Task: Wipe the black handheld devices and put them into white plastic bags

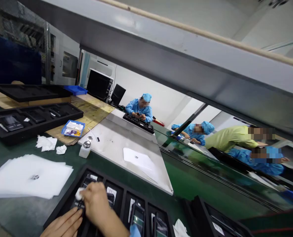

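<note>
Our right hand (pixel 97 200) is over the near black tray (pixel 117 197) at bottom centre, fingers (pixel 86 195) pinched on a small white wipe (pixel 79 193), pressing it onto a dark part in the tray's left slot. Left hand (pixel 62 225) lies flat on the tray's left edge, fingers loose, nothing gripped afaict; part is mostly hidden. Stack of white sheets (pixel 30 177) on the green counter (pixel 193 184) just left of the tray. Small bottle (pixel 85 148) further back.

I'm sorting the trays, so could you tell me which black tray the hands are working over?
The near tray at the bottom edge, in front of the metal plate. The right hand presses a white wipe there; the left hand rests beside it. Other trays lie farther off.
</note>
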The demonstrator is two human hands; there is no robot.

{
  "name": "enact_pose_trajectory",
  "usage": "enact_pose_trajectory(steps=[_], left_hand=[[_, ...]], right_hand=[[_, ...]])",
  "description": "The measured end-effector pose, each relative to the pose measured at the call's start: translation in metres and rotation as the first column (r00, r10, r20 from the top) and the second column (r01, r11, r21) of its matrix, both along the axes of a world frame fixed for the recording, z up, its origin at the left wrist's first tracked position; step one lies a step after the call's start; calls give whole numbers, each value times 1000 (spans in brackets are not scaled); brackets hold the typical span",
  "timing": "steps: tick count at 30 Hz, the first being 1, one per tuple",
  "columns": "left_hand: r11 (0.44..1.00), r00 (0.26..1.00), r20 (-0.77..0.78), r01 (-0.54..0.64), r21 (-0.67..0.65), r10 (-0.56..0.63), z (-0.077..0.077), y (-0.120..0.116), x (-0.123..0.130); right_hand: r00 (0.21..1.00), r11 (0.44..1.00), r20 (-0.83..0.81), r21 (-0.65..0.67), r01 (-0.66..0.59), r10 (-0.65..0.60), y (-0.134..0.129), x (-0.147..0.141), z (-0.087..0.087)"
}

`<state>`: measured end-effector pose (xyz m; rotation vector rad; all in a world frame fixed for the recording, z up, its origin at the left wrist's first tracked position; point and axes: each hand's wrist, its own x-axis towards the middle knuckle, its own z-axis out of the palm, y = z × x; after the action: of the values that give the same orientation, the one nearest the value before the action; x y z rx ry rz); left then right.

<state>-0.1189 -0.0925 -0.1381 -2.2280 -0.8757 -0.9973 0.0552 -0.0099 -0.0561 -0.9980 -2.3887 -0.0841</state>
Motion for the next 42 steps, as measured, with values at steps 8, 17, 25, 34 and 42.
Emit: enact_pose_trajectory(steps=[8, 17, 25, 34, 42], left_hand=[[939, 987, 149, 112, -327, -66, 34, -36, 20], [920, 973, -1, 219, -324, -231, 47, -38, 89], [904, 963, 72, 267, -335, -258, 42, -37, 85], [894, 951, 146, 307, -326, -273, 43, -37, 88], [900, 954, 108, 298, -318, -278, 47, -36, 86]], right_hand=[[897, 959, -361, -212, 187, -254, -9, 93, 58], [986, 973, -92, -198, 120, -141, -52, 87, 12], [990, 968, -31, -216, 129, -139, -58, 94, 9], [995, 963, -11, -252, 92, -98, -77, 109, 14], [985, 963, -35, -219, 157, -169, -68, 113, 15]])
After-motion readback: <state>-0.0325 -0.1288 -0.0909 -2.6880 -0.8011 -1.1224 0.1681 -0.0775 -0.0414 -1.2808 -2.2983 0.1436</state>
